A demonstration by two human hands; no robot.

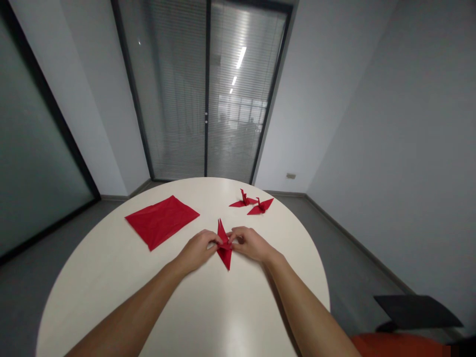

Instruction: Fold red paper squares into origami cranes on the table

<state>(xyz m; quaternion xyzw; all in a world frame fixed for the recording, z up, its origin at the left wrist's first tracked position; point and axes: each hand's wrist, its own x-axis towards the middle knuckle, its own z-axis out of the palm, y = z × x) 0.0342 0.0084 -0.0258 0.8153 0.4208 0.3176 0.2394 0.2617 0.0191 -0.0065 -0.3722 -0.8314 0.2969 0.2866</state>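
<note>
Between my two hands is a partly folded red origami paper [225, 257], with two narrow points facing away from me and one wide point toward me. My left hand [199, 250] pinches its left side near the middle. From the right, my right hand [251, 243] grips the same folded paper, thumb and fingers closed on its edge. Fingertips hide part of the middle folds. Beyond my right hand stand two finished red paper cranes, one crane [244, 200] slightly farther off and the other crane [261, 207] to its right, their wings spread.
A red sheet of paper [161, 223], creased and lying flat, is at the left on the round white table [193, 317]. A chair [416, 310] with a black part and an orange seat stands at the lower right. Glass doors with blinds [178, 99] are behind the table.
</note>
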